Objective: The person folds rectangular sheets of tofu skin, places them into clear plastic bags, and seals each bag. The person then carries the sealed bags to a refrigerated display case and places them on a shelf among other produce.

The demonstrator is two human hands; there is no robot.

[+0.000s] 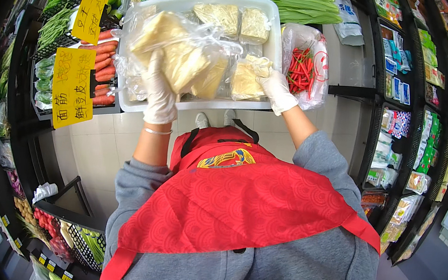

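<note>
My left hand (160,89), in a thin white glove, grips clear plastic bags of folded, pale-yellow tofu skin (176,51). It lifts them over the left half of a white plastic tray (207,104). More bagged packets (217,17) lie along the tray's far side. At the tray's right, my gloved right hand (278,91) pinches the edge of another bagged packet (247,80), which rests among the others. The raised bags hide part of the tray's contents.
Right of the tray is a plastic bag of red chillies (301,70). Leafy greens (298,1) lie beyond it. Carrots (104,60) and a handwritten yellow sign (73,87) stand at left. Packaged goods fill the black shelving (371,157) at right. Tiled floor (101,142) shows below.
</note>
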